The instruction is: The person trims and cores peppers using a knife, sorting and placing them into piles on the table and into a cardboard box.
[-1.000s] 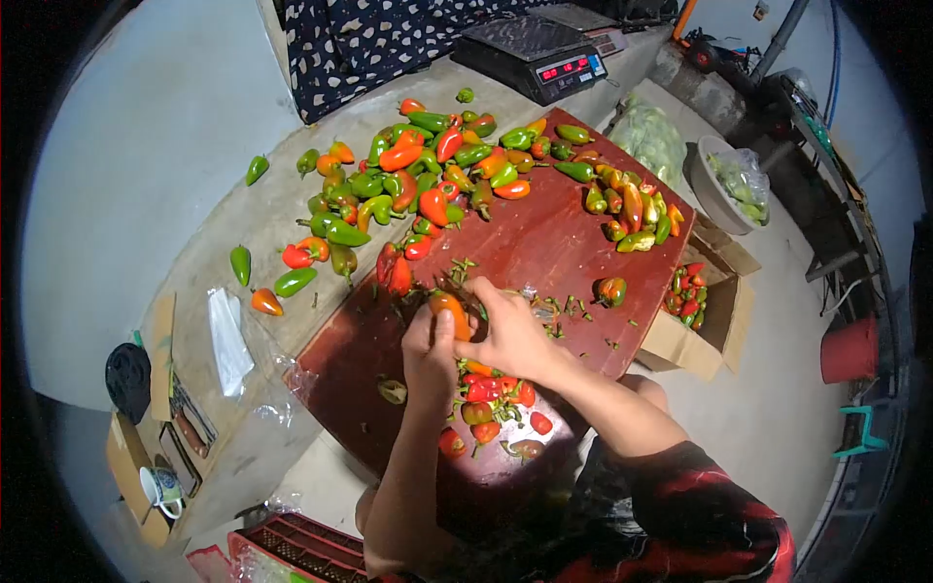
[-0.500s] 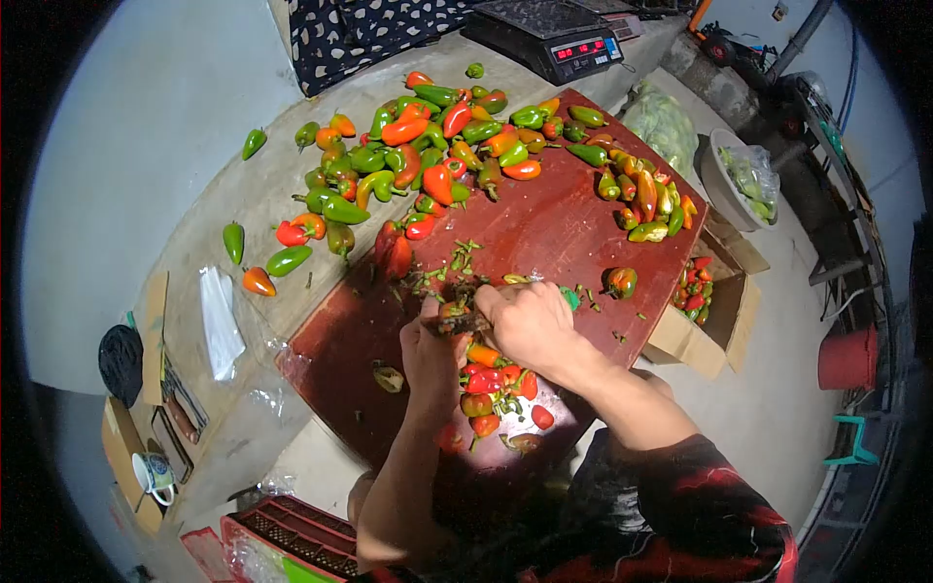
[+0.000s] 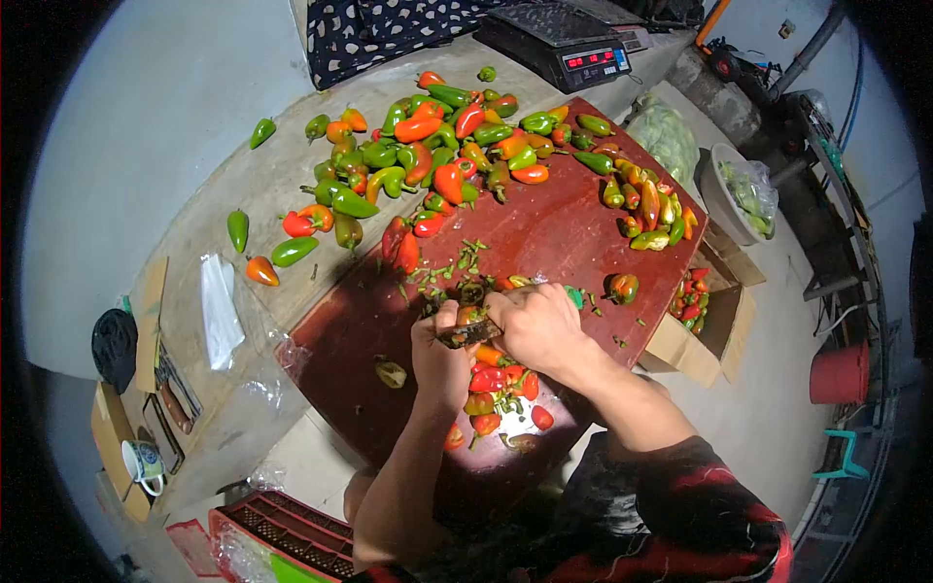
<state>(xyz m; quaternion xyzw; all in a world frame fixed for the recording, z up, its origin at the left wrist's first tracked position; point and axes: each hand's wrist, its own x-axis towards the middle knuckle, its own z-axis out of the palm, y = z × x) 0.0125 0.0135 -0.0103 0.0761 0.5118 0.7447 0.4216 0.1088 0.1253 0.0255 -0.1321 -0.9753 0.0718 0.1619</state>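
My left hand (image 3: 441,358) is closed around a brownish-green and orange pepper (image 3: 471,316). Held in my right hand (image 3: 540,330) is a knife with a dark, stained blade (image 3: 468,334); a bit of its green handle (image 3: 575,297) shows beyond the fist. The blade lies against the pepper, and my fingers partly cover both. Just below the hands, red and orange peppers (image 3: 483,404) lie among cut green stems. More stem bits (image 3: 457,267) are scattered on the red table (image 3: 544,223) above them.
A large heap of green and red peppers (image 3: 418,146) covers the far side. Another pile (image 3: 651,204) sits at the right edge. A cardboard box (image 3: 724,335) with peppers stands below. A digital scale (image 3: 559,49) is at the back, and a red crate (image 3: 292,530) at lower left.
The view has shifted slightly. Both hands stay together at the pepper, with the knife blade now flatter and more plainly visible across it.
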